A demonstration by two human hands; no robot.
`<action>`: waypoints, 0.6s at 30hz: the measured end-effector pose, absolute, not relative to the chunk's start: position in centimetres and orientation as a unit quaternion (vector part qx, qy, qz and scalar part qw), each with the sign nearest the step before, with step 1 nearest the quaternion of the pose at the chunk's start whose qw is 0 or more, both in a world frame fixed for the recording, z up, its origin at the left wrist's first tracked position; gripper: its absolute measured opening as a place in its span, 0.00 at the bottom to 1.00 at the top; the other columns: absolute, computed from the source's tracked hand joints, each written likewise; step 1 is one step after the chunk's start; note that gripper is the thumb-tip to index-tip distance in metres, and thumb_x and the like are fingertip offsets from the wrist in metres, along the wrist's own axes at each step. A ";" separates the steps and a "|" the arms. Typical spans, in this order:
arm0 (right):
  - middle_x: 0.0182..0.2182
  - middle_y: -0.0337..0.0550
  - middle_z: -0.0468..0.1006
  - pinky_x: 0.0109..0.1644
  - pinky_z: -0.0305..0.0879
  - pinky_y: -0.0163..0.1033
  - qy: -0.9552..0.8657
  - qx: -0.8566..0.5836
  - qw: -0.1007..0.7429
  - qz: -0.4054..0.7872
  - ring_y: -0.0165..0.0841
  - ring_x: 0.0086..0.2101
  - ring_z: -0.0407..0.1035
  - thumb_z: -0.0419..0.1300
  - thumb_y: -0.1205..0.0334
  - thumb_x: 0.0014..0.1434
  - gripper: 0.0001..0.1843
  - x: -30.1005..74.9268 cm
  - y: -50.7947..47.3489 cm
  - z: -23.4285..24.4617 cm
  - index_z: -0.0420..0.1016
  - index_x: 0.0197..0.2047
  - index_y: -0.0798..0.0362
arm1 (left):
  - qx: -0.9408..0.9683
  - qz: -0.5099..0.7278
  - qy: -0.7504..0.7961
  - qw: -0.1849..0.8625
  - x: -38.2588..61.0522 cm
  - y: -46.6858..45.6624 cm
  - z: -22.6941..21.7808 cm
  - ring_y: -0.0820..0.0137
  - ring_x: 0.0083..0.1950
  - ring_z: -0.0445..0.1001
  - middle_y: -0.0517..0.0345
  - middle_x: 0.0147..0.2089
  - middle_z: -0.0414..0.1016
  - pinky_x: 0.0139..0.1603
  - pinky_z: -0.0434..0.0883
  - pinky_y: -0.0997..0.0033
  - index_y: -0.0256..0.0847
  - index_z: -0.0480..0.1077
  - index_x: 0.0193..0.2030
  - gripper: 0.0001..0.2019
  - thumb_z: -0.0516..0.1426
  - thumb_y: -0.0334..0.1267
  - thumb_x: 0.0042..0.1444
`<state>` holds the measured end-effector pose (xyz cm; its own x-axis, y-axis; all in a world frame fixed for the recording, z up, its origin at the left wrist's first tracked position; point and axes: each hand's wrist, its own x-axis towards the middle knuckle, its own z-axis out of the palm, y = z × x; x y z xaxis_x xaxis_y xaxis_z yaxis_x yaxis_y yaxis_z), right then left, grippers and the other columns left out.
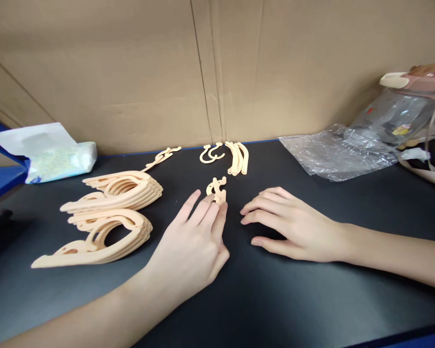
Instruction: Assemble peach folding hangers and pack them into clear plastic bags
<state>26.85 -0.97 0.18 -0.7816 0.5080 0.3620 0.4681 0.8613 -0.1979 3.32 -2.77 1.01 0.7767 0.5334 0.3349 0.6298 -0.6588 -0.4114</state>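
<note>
My left hand (194, 241) lies flat on the black table (275, 299), fingers stretched out, its fingertips touching a small peach plastic piece (217, 188). My right hand (293, 224) rests palm down just right of it, fingers extended and slightly apart, holding nothing. Two stacks of peach curved hanger parts (108, 217) sit to the left of my left hand. Behind the small piece lie peach hooks (210, 153) and a bundle of curved strips (238, 158). Another thin peach part (161, 157) lies further left at the back.
A cardboard wall (217, 67) closes the back of the table. A tissue pack (54, 157) sits at the back left beside a blue frame (0, 176). Crumpled clear plastic (333, 154) and a bag of items (413, 116) occupy the back right.
</note>
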 end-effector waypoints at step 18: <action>0.44 0.45 0.80 0.60 0.58 0.47 -0.932 -0.288 0.221 -0.005 0.35 0.44 0.73 0.55 0.60 0.68 0.11 27.2 0.3 0.7 0.73 0.49 0.55 | -0.934 -0.185 -0.304 0.024 0.6 -2.5 -0.2 0.59 0.68 0.58 0.45 0.65 0.64 0.66 0.60 0.58 0.33 0.64 0.62 0.25 0.45 0.24 0.59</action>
<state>27.24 0.25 0.67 -0.7363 0.5343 0.4152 0.5390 0.8341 -0.1175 0.59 -2.49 -0.19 0.7471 0.5590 0.3597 0.5768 -0.8141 0.0673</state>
